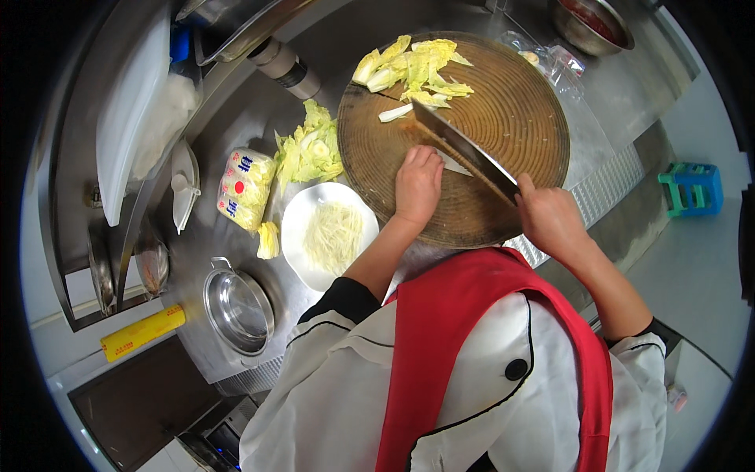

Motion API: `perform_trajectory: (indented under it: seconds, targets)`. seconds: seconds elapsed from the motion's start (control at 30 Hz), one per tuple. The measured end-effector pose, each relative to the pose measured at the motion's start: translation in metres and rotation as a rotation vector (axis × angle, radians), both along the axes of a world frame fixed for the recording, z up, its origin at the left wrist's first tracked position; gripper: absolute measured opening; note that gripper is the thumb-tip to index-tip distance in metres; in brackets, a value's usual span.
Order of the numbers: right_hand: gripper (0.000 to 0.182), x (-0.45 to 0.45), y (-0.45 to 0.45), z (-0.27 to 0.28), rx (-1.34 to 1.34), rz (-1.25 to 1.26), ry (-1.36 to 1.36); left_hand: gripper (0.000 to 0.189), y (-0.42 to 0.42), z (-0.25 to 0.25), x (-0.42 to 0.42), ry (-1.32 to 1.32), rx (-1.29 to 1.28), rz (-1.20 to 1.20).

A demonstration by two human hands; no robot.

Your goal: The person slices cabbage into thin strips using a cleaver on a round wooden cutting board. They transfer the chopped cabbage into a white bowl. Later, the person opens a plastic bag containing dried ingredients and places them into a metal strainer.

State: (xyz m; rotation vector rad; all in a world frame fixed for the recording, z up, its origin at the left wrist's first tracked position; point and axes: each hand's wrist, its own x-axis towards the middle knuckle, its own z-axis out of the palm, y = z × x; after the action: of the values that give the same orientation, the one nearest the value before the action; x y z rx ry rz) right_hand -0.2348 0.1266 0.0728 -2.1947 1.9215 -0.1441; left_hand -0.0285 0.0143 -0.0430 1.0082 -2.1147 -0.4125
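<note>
My right hand [545,215] grips the handle of a Chinese cleaver [463,150], its blade slanting across a round wooden chopping block [519,112]. My left hand [420,183] rests on the block just left of the blade, its fingers curled against a pale, pointed piece [455,165], perhaps cabbage stem. Beyond the blade's tip lie yellow napa cabbage leaves [413,68] and a white cut stem strip [395,112]. More cabbage leaves [309,144] are heaped beside the block's left edge. A white plate [295,236] holds fine pale shreds [335,233].
Left of the block are a wrapped cabbage pack [245,189], a small cabbage piece [268,241], a steel pot [239,310] and a cylindrical container [289,69]. A steel bowl [596,26] with red contents and plastic wrapping [560,65] lie beyond. A stool [693,189] stands right.
</note>
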Motion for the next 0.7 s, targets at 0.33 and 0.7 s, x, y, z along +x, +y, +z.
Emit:
perform_trajectory:
  seconds: [0.33,0.7]
  targets:
    - [0.015,0.009,-0.008,0.002,0.014,0.087,0.082,0.002,-0.003,-0.006,-0.001,-0.06,-0.005,0.0]
    - [0.017,0.009,-0.012,-0.018,0.072,0.076,0.079,0.003,-0.002,-0.005,-0.002,-0.055,0.003,0.004]
